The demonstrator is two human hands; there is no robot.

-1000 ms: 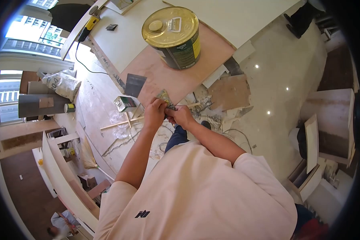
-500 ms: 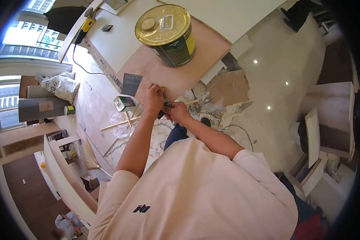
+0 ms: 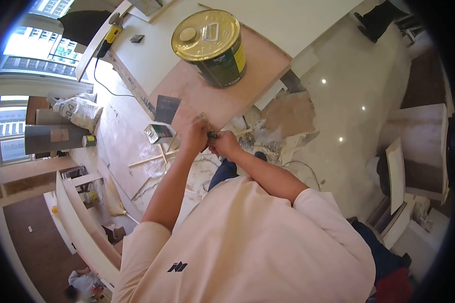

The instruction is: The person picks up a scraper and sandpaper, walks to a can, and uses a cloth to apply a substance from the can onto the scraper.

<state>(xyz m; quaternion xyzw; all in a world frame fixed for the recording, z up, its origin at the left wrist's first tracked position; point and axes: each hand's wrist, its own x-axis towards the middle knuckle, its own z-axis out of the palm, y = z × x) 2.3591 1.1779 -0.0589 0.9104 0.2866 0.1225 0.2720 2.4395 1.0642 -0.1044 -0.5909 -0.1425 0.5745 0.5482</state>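
My left hand (image 3: 194, 135) is closed at the near edge of the brown board (image 3: 260, 65), its fingers around something small that I cannot make out. Touching it on the right, my right hand (image 3: 226, 144) is closed on a small dark object (image 3: 212, 135), mostly covered by the fingers. Beyond both hands a round tin with a gold lid (image 3: 206, 34) stands upright on the board. A dark flat sheet (image 3: 167, 108) lies at the board's left edge, just left of my left hand.
A yellow power tool (image 3: 111, 36) with a cord lies at the upper left. Below the board are a rectangular can (image 3: 158, 133), wood strips and debris. A broom (image 3: 115, 202) is at the lower left. Another person (image 3: 86, 283) is at the bottom left.
My left hand has shifted slightly down and its fingers have turned. The tin and board appear slightly lower in view. The other person at the bottom left has changed posture.
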